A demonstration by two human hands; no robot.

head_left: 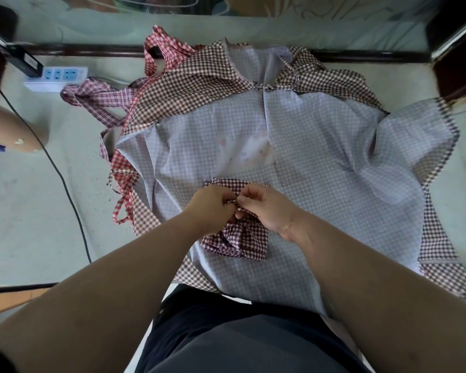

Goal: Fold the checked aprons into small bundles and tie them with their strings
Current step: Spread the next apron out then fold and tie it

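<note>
Aprons [307, 146] sprawl under the bundle [242, 239]; power strip [57, 76] and cable [65, 184] lie left.

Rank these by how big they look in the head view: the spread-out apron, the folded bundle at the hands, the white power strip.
Largest: the spread-out apron, by far.
Next: the folded bundle.
Smallest: the white power strip. It lies farther from the camera, so the true order of those two is unsure.

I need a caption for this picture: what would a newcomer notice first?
The left hand and right hand meet at the centre, pinching a string over a small dark-checked apron bundle. Beneath it a large checked apron lies spread, pale side up, and a white power strip sits far left.
</note>
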